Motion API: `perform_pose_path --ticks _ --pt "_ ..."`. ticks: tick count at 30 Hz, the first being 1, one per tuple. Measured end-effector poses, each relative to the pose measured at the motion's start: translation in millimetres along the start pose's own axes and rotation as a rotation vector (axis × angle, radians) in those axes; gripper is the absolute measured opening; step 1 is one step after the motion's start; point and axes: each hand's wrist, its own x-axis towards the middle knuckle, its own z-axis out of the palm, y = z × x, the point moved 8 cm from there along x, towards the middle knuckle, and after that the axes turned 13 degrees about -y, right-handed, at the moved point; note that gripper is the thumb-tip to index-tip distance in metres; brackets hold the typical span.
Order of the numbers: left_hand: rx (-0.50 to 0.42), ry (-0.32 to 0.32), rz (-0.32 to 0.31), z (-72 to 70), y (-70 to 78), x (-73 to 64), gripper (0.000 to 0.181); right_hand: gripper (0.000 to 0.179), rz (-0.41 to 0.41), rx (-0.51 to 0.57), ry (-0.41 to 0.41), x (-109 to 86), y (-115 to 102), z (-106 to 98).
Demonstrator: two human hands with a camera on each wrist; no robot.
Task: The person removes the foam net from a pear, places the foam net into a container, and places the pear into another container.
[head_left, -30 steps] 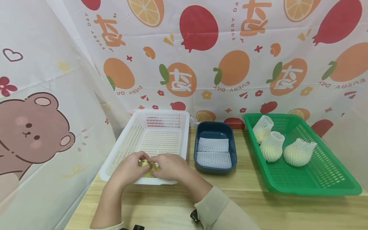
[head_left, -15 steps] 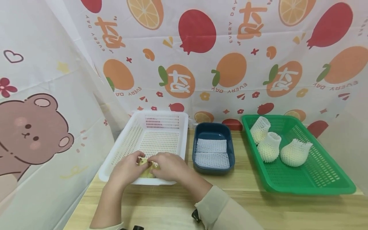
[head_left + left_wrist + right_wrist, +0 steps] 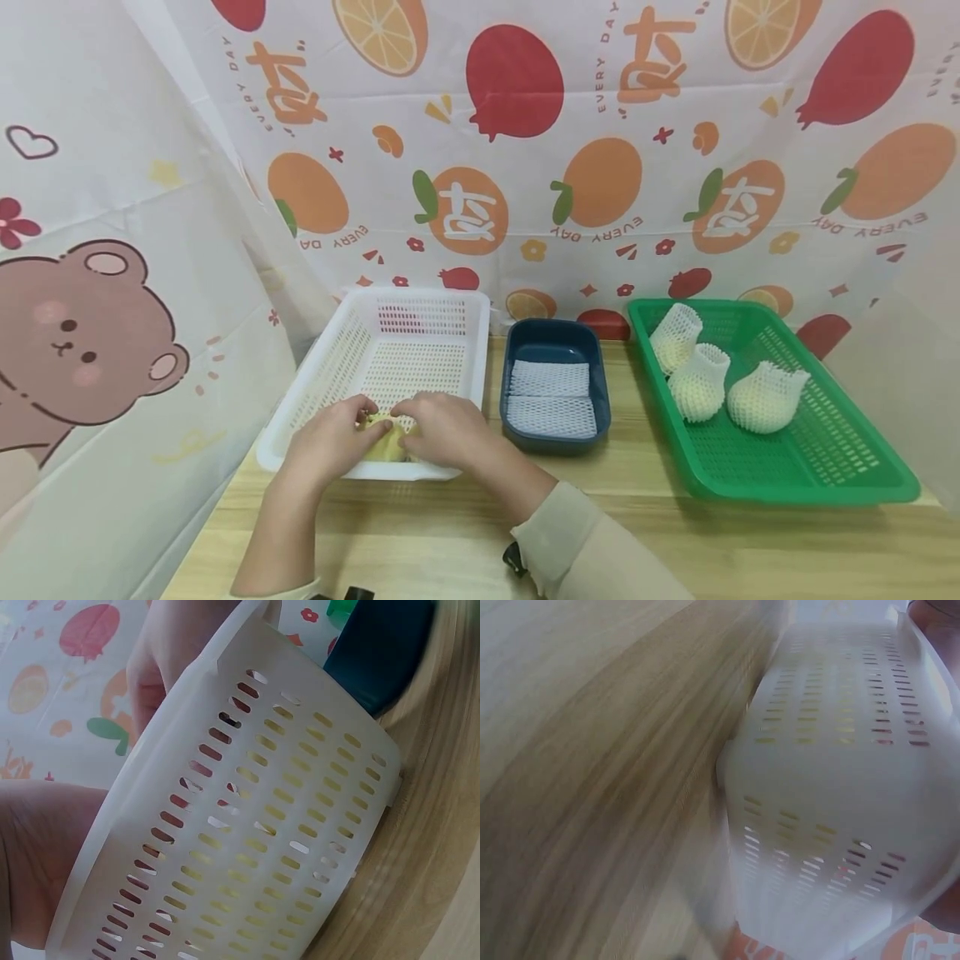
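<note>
- Both left hand (image 3: 327,442) and right hand (image 3: 446,431) have their grip clamped round a yellow fruit (image 3: 386,448).
- Fruit's inside the white basket (image 3: 412,367), at its near end.
- Blue box (image 3: 555,340) stands just beside that.

On the table (image 3: 450,533) stood, left to right: a first basket (image 3: 420,367), an object (image 3: 387,447) in its near end between the left hand (image 3: 330,437) and right hand (image 3: 444,429); a tub (image 3: 555,337), containing two foam sleeves (image 3: 551,417), one behind the other; a second basket (image 3: 787,467), containing three sleeved items (image 3: 699,390), two along its left wall. Cloth (image 3: 525,196) hung behind.
</note>
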Motion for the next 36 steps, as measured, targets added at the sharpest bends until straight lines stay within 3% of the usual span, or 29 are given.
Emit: perform_pose_path --ticks 8,14,18,21,23,28,36 --pt "-0.033 0.051 0.036 -5.6 15.2 2.1 0.059 0.041 -0.042 0.062 0.075 -31.3 21 -33" --pt "-0.089 0.178 0.113 -15.0 36.5 -8.5 0.067 0.041 -0.04 0.105 0.221 -83.7 56 -80" --pt "-0.116 0.332 0.261 -20.9 63.5 -20.9 0.053 0.04 -0.025 0.113 0.338 -127.1 89 -110" --pt "-0.122 0.426 0.399 -21.2 88.7 -31.9 0.045 0.041 0.038 0.102 0.392 -158.1 122 -126" --pt "-0.119 0.456 0.469 -18.3 104.4 -37.3 0.043 0.043 0.103 0.099 0.41 -178.1 145 -133" --pt "-0.123 0.433 0.57 -5.5 139.2 -40.3 0.042 0.046 0.249 0.134 0.453 -226.9 208 -139" --pt "-0.121 0.292 0.75 25.7 207.4 -32.3 0.041 0.047 0.41 0.107 0.517 -287.7 291 -130"
